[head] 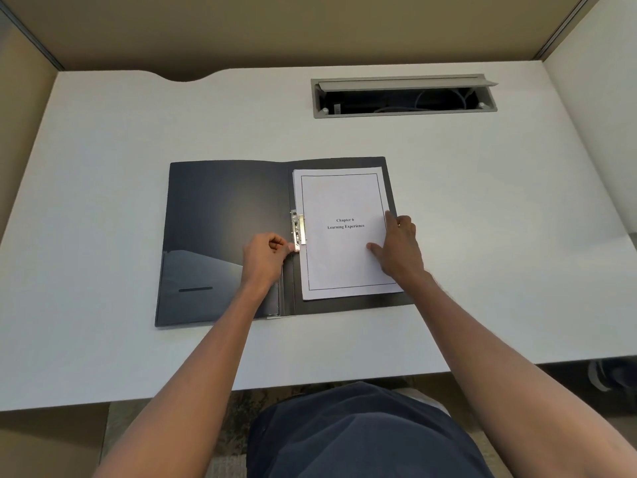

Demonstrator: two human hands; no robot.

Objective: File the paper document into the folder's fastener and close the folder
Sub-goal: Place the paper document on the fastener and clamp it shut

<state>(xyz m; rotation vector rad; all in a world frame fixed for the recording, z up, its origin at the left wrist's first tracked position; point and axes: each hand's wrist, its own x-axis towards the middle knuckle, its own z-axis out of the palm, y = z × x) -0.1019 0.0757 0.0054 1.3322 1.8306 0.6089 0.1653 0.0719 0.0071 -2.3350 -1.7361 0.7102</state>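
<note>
A dark folder (220,215) lies open flat on the white desk. A white paper document (341,198), printed "Chapter 6 Learning Experience", rests on the folder's right half. A metal clip fastener (298,226) sits by the spine, over the paper's left edge. My left hand (265,258) is curled at the fastener's near end, fingertips pinching its lever. My right hand (400,248) lies spread on the paper's right edge, pressing it flat.
The white desk (103,201) has an open grey cable tray (403,96) set into its far right. Beige partition walls stand behind and to both sides. The desk's near edge is just above my lap.
</note>
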